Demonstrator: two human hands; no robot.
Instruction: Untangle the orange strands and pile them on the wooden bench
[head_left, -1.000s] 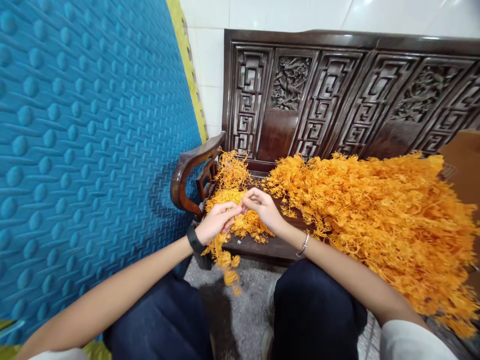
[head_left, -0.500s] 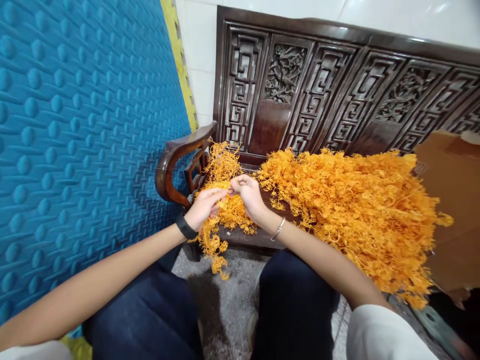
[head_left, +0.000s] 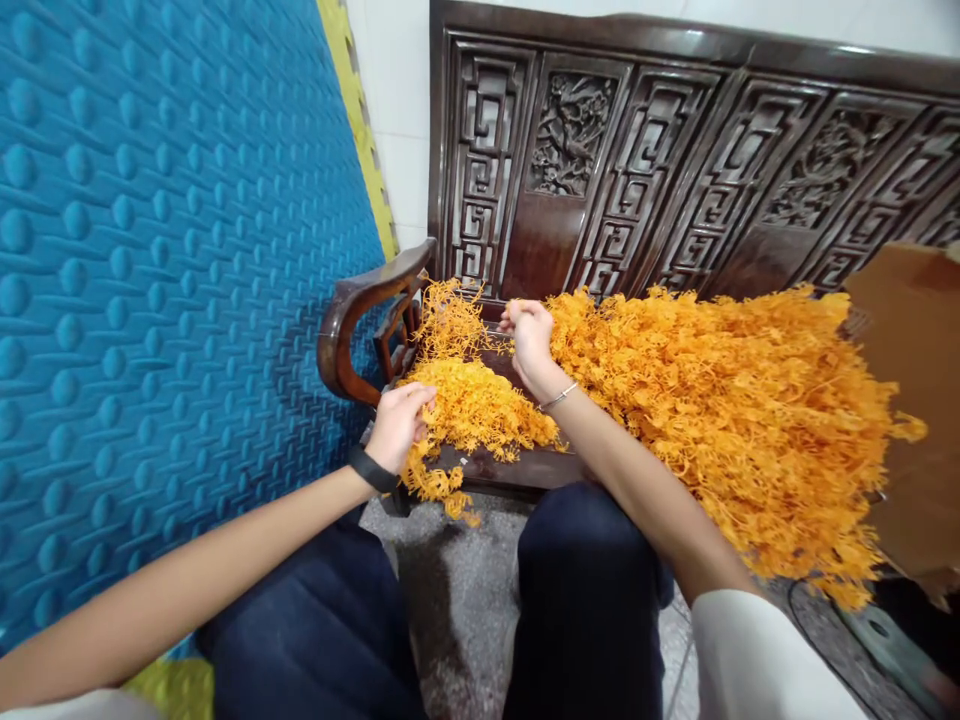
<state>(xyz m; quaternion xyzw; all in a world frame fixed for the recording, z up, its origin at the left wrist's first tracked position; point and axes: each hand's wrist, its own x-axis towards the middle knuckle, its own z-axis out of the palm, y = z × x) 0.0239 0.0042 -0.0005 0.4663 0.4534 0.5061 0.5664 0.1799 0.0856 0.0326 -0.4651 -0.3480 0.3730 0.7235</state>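
A big heap of orange plastic sprigs [head_left: 750,400] covers the seat of a dark carved wooden bench [head_left: 600,150]. A smaller orange bundle [head_left: 472,405] lies at the bench's left end beside the curved armrest [head_left: 352,310]. My left hand [head_left: 396,425], with a black wristband, is closed on the front of this small bundle, some sprigs hanging below it. My right hand [head_left: 529,335], with a thin bracelet, is raised toward the left edge of the big heap, fingers pinched on an orange sprig.
A blue embossed foam mat [head_left: 172,280] with a yellow edge stands upright on the left. A brown cardboard box [head_left: 911,400] sits at the right. My dark-trousered knees [head_left: 585,590] are over a grey speckled floor [head_left: 457,600]. White tiled wall behind.
My hands have parted: the right hand has moved up and right to the big heap, the left has dropped with the small bundle at the bench edge.
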